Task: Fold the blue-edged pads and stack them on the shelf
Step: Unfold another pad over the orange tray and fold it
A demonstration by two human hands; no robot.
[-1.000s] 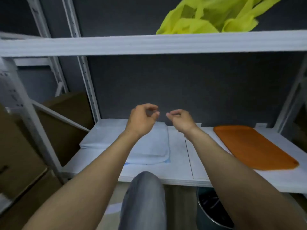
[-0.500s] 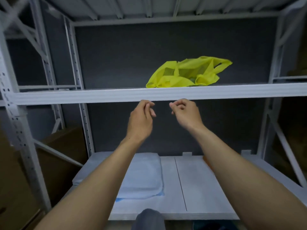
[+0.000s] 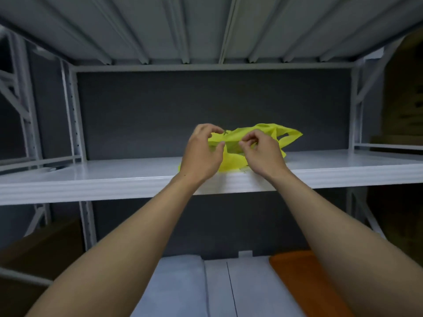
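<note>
Head view: looks up into a white metal shelving rack (image 3: 79,115) with a dark grey back wall.
Far left: brown cardboard boxes (image 3: 39,250) stand low beside the rack's left upright.
Middle shelf: the white board (image 3: 103,179) spans the full width, and its thick front edge faces the camera. Plain white surface runs from the left upright to the hands. Tall open room reaches up to the ribbed grey underside of the shelf above (image 3: 183,26).
Left hand (image 3: 201,154): it is past the front edge, with fingers (image 3: 212,130) curled above and thumb below, clamped on the left end of the bag.
Bag: a crumpled thin yellow plastic bag (image 3: 265,136) lies mid-shelf near the front edge, its handle loops pointing right, well apart from both uprights.
Right hand (image 3: 261,152): thumb and forefinger are pinched together on a fold at the bag's near side.
Lower shelf (image 3: 247,284): a pale folded fabric pad (image 3: 180,289) lies on its left part, partly under the left forearm. Its blue edging cannot be made out.
Right: a flat orange tray (image 3: 299,280) sits apart from the pad, with a strip of white board between them.
</note>
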